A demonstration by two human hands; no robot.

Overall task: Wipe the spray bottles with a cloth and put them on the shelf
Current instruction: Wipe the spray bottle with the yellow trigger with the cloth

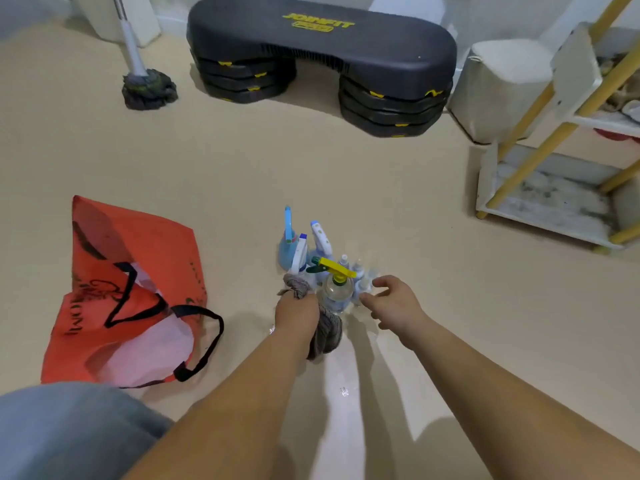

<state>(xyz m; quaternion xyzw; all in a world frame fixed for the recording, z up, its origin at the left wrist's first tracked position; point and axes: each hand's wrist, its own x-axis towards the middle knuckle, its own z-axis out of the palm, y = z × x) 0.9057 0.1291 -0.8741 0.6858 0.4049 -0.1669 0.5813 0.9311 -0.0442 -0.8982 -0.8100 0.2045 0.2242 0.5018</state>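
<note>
The left hand was closed around a bunched grey cloth, one twist of it poking up above the knuckles and the rest hanging down below the wrist. The right hand hovered open just beside the cluster of spray bottles, fingers spread and loosely curled, gripping nothing.

Nearest the hands stood a clear bottle with a yellow trigger head and green nozzle, its body see-through with liquid low inside. Behind it crowded several pale blue and white bottles with blue-tipped triggers (the small ones at the right were too blurred to make out), all upright and touching or nearly so on the beige floor.

Well to the left lay a flattened red tote bag with black handles. At the far right stood the shelf, white boards on yellow rails, its bottom board stained. A black step platform and a mop sat further back.
</note>
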